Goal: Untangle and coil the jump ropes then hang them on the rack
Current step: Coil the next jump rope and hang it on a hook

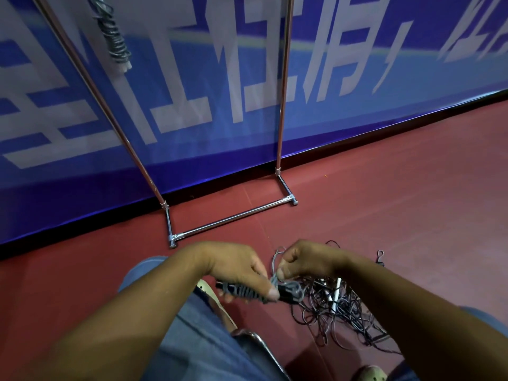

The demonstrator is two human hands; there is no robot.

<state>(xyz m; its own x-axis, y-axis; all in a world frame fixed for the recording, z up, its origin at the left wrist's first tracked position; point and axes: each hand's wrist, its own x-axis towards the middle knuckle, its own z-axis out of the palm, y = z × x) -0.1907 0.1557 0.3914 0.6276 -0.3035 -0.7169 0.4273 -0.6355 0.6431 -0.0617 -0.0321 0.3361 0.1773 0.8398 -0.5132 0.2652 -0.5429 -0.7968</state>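
My left hand [236, 270] grips a jump rope bundle [247, 291] whose grey cord is wound round its black handles. My right hand [305, 259] pinches the loose end of that grey cord just above the bundle's right end. A tangled pile of thin dark ropes [338, 312] with white handles lies on the red floor under my right forearm. The chrome rack [233, 218] stands in front of me against the wall. One coiled grey rope [115, 37] hangs from it at the upper left.
A blue banner with large white characters [192, 92] covers the wall behind the rack. My knees in blue jeans [198, 334] and a light shoe [369, 373] are at the bottom, with a chair edge [255, 339] between them. Red floor [398, 188] stretches to the right.
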